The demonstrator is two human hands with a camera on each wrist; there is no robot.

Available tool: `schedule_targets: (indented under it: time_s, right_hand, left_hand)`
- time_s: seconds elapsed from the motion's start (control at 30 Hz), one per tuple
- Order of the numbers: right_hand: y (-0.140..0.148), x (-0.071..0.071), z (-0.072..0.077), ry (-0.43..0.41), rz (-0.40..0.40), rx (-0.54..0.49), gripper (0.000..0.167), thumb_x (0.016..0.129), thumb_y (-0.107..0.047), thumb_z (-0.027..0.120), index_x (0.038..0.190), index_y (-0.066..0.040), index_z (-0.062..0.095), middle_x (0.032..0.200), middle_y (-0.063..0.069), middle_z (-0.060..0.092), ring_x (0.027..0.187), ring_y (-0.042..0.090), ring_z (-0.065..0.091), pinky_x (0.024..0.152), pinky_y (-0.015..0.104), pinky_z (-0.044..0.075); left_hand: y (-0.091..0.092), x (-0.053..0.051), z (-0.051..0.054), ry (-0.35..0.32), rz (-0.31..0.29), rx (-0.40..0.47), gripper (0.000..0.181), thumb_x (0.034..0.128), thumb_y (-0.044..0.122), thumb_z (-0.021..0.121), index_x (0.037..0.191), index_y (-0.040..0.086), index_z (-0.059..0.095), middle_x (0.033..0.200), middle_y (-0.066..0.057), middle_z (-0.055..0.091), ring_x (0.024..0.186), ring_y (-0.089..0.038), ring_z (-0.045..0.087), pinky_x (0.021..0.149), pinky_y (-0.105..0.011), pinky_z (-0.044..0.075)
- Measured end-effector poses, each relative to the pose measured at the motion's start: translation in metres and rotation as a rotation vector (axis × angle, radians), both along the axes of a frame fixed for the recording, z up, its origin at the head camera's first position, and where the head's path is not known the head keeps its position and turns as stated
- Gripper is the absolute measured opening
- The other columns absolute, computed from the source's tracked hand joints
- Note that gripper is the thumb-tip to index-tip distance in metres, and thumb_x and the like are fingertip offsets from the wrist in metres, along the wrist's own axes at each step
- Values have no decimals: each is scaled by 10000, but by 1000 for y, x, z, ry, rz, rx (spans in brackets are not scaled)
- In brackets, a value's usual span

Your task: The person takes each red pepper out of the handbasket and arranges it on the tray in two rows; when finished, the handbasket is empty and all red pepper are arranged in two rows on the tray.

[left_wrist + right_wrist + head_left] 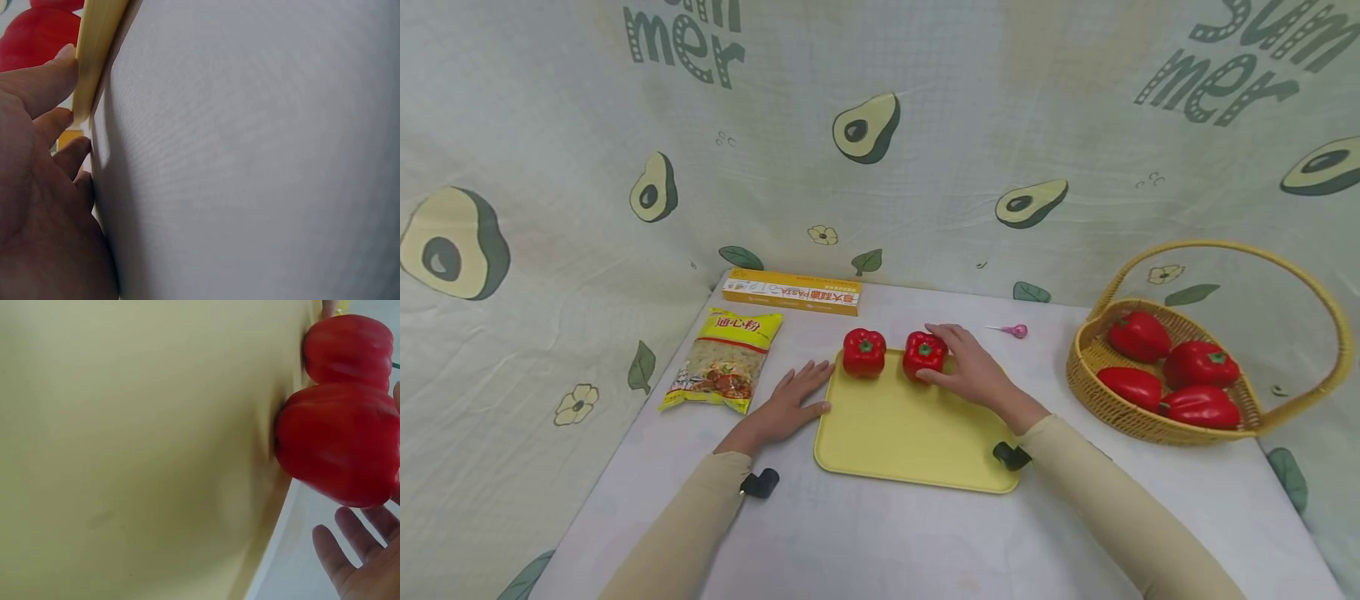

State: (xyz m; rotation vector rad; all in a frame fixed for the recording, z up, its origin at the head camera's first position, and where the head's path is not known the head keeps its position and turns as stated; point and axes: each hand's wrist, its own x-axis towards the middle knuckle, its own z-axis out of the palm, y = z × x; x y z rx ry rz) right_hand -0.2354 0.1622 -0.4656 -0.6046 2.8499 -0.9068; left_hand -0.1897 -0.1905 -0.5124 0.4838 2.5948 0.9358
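A yellow tray (917, 433) lies on the table with two red peppers along its far edge. The left pepper (864, 353) stands by the tray's upper left corner. My right hand (973, 371) has its thumb and index finger around the other pepper (924, 356); in the right wrist view this pepper (340, 444) is upright and the other fingers of the hand (369, 562) are spread beside it. My left hand (785, 407) rests with relaxed fingers at the tray's left edge, its fingertips touching the rim in the left wrist view.
A wicker basket (1082, 367) with several red peppers stands at the right. A yellow pasta bag (722, 358) lies at the left, an orange and white box (792, 292) behind it. A small pink object (1017, 331) lies beyond the right hand. Patterned cloth hangs at the back.
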Motion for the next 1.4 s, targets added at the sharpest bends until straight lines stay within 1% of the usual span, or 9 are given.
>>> schedule_targets:
  time_s: [0.17,0.47,0.6,0.73,0.83,1.0,1.13,1.3,1.4]
  right_hand:
    - [5,0,0,-4,-10,7,887,849,-514,789,1575,-215,377,1555,116,408,1432,330,389,1098,590,437]
    - [16,3,0,-12,-11,6,885,845,-509,793,1567,-189,393,1561,122,406,1425,343,402,1084,602,446]
    - [23,5,0,-13,-18,18,891,855,-515,782,1575,-184,376,1565,117,402,1391,338,441,1069,596,464]
    - [29,8,0,-12,-29,28,877,866,-476,783,1579,-182,365,1560,112,410,1352,331,477,1053,592,479]
    - [34,11,3,-13,-36,29,870,870,-465,782,1578,-177,366,1555,115,418,1349,337,477,1059,597,471]
    - [43,15,7,-24,-43,34,872,886,-505,755,1585,-174,353,1556,133,412,1353,357,474,1072,611,452]
    - [51,18,10,-38,-51,33,862,890,-478,761,1586,-170,353,1560,132,407,1358,361,470,1069,618,450]
    - [62,22,15,-42,-63,34,853,892,-466,765,1579,-165,359,1559,136,399,1348,382,477,1052,612,469]
    - [71,24,17,-23,-63,33,840,897,-460,763,1573,-159,363,1532,142,420,1335,392,483,1038,597,487]
  left_hand:
    - [0,0,1,0,1,-1,726,1037,401,572,1640,210,215,1696,-30,190,1576,-256,13,1263,-486,-60]
    - [0,1,1,4,-2,-4,730,1038,402,570,1640,204,209,1697,-42,184,1575,-266,13,1262,-494,-58]
    - [-1,2,1,17,-9,8,727,1038,388,574,1638,183,219,1693,-64,194,1573,-291,24,1259,-513,-59]
    - [-1,2,1,22,-13,-1,719,1043,389,565,1638,184,217,1694,-63,190,1573,-289,23,1260,-508,-57]
    - [-1,2,1,22,-13,-7,716,1046,388,560,1639,188,213,1695,-59,188,1573,-283,22,1261,-503,-56]
    - [-1,1,0,28,-13,-4,717,1044,387,564,1638,186,216,1693,-60,196,1573,-284,30,1261,-505,-53]
    - [-1,1,-1,32,-13,2,724,1039,396,570,1638,184,222,1692,-65,200,1573,-291,31,1260,-511,-54]
    - [-2,1,-1,38,-15,19,725,1035,389,581,1635,178,234,1689,-71,208,1572,-298,32,1259,-516,-53]
    - [-2,1,-1,31,-13,17,728,1033,393,582,1636,182,232,1691,-66,204,1572,-294,30,1258,-515,-57]
